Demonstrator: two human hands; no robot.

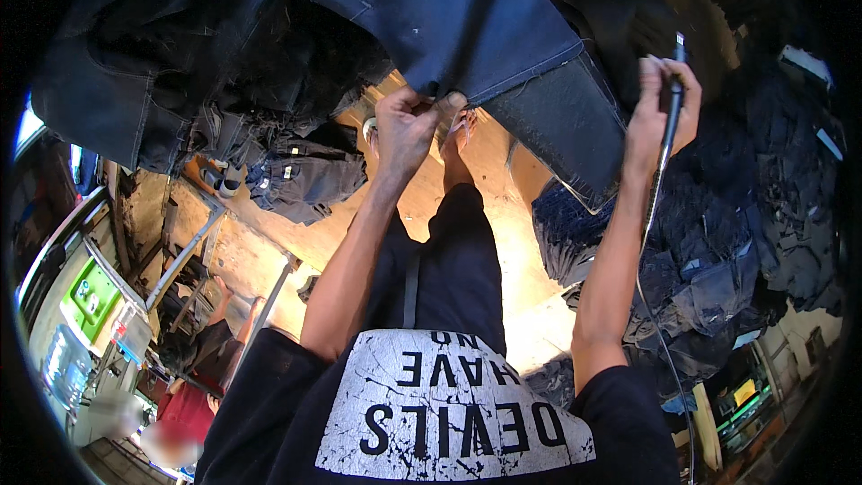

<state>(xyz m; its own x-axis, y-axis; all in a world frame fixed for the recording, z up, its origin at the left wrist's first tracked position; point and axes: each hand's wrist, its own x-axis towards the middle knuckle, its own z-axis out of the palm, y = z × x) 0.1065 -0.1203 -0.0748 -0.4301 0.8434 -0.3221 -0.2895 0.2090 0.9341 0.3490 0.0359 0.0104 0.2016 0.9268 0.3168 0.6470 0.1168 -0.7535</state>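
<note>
A dark blue garment (440, 22) with stitched seams lies across the work surface in front of me. My left hand (406, 133) is closed on its near edge, pinching the cloth between thumb and fingers. To the right, my right hand (643, 126) is raised above a dark flat panel (561, 121), apart from the garment. Its fingers wrap round a slim, pen-shaped tool (672, 112), dark with a silvery lower part. A thin cord (660, 341) runs down from the tool past my right arm. I cannot make out the tool's exact kind.
Dark trousers and cloth pieces (709, 287) are heaped at the right, with more garments (305, 175) on the floor at the left. Metal rails (269, 314) stand left of my legs. Another person (193, 395) sits at lower left, near a green tray (92, 301).
</note>
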